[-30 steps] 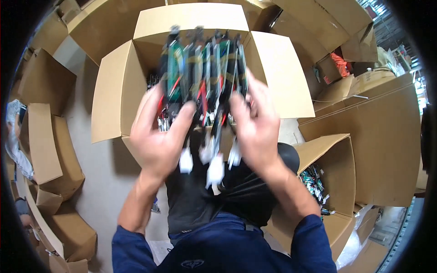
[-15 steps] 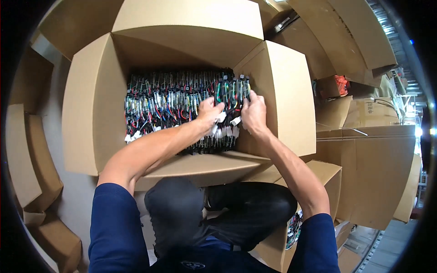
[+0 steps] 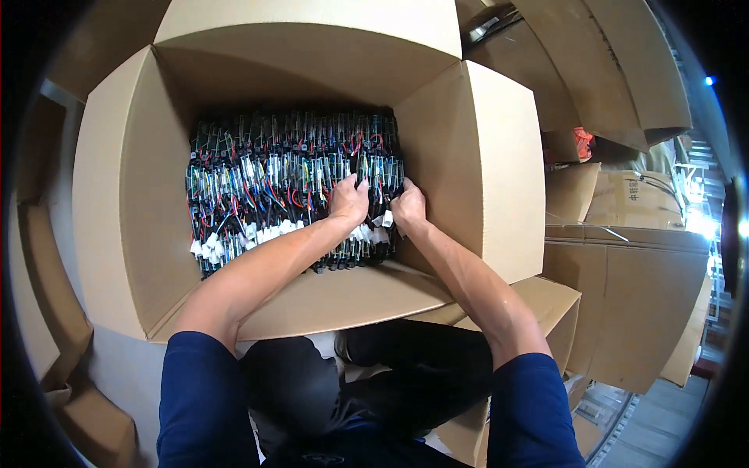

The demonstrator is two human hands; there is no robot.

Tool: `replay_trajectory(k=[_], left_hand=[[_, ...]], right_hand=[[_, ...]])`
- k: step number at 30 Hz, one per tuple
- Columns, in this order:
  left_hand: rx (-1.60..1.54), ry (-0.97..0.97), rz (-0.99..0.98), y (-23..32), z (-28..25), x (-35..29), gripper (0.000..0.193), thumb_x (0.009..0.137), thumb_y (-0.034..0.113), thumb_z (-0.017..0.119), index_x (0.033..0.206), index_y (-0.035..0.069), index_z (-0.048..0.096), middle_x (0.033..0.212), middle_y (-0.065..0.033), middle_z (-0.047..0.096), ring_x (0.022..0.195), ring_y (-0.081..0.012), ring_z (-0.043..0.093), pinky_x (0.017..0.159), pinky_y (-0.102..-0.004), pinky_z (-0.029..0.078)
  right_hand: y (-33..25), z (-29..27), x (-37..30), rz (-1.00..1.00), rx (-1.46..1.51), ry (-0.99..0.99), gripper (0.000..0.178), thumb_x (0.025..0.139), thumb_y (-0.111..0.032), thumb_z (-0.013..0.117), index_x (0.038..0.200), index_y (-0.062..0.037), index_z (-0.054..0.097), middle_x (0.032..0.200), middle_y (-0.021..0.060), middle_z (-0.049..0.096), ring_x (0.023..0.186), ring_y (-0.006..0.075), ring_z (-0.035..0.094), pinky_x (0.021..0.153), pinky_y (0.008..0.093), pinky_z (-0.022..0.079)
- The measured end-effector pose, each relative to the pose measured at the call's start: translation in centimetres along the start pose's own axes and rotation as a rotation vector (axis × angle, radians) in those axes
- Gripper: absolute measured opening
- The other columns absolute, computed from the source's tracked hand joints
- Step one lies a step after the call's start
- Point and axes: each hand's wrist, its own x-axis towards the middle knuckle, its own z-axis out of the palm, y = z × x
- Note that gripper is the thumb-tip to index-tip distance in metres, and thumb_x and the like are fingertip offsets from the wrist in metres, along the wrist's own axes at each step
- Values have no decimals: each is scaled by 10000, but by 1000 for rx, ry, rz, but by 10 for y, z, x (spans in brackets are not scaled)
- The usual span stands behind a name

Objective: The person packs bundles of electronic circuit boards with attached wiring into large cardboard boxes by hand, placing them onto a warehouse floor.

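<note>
A large open cardboard box (image 3: pixel 511 171) stands in front of me, with tightly packed rows of wire harnesses (image 3: pixel 265 175) inside. They show black strips, coloured wires and white plug connectors (image 3: pixel 209 248). At the right end of the rows, my left hand (image 3: pixel 349 201) and my right hand (image 3: pixel 409 207) grip a bundle of harnesses (image 3: pixel 381 173) from its two sides. My left hand's fingers curl down between this bundle and the harnesses to its left. The right hand's fingers close on its outer side, near the box's right wall. Fingertips of both hands are partly hidden.
Tall cardboard boxes (image 3: pixel 624 304) stand to the right, and a taped carton (image 3: pixel 636 195) lies behind them. An orange-red item (image 3: pixel 583 143) shows at the far right. More cardboard (image 3: pixel 94 421) lies at the left on the pale floor (image 3: pixel 129 370). My bent knees are against the near side.
Both hands have gone lower with the bundle, which now sits level with the other rows at the right end. The view has shifted closer over the box.
</note>
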Motion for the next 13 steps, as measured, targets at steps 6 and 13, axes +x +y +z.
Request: replay_trajectory(k=[6, 13], left_hand=[[160, -111, -41, 36, -10, -20, 300, 920, 275, 692, 1015, -7, 731, 969, -283, 706, 963, -456, 685, 872, -505, 540], [375, -187, 91, 11, -9, -15, 341, 940, 357, 669, 1004, 37, 770, 1032, -302, 700, 977, -464, 687, 880, -528, 542]], right_hand=[[0, -8, -9, -86, -464, 33, 288, 871, -44, 617, 1138, 56, 574, 1030, 243, 677, 1025, 425, 695, 867, 494, 583], [-37, -19, -6, -586, -560, 191, 400, 918, -207, 633, 1258, -4, 577, 1167, 179, 662, 1124, 373, 647, 1013, 488, 510]])
